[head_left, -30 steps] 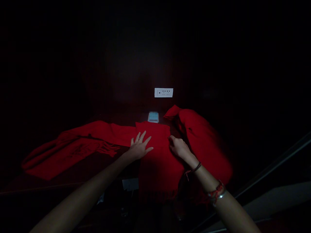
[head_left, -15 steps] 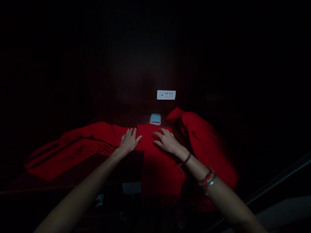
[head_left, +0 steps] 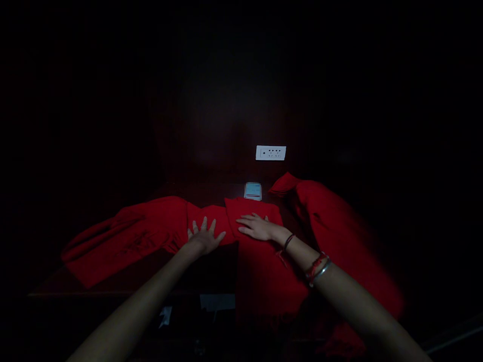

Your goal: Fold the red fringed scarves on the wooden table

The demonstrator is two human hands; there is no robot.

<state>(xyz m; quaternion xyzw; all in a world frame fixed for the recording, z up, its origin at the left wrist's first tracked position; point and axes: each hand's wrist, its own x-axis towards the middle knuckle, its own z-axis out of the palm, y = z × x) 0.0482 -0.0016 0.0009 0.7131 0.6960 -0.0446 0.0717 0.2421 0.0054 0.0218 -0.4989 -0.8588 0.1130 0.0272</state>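
A red scarf (head_left: 260, 271) with a fringed end lies folded across a dark table, one length hanging over the front edge. My left hand (head_left: 206, 239) rests with spread fingers on the narrow middle stretch of the red cloth. Flat on the wider folded part lies my right hand (head_left: 256, 227), its fingers stretched to the left. Bracelets circle my right wrist and forearm. To the left, a red fringed piece (head_left: 124, 236) with dark markings spreads over the table; whether it joins the scarf I cannot tell.
More red cloth (head_left: 339, 241) is heaped at the right. A small light-coloured card or box (head_left: 252, 191) sits behind the scarf. A white socket panel (head_left: 270, 153) is on the dark back wall. Pale pieces (head_left: 217, 301) show below the table's front edge. Much of the surroundings is dark.
The view has shifted, so the scene sits further right and slightly lower. My left hand has come nearer me over the cloth with fingers spread wider; my right hand has flattened and turned leftward.
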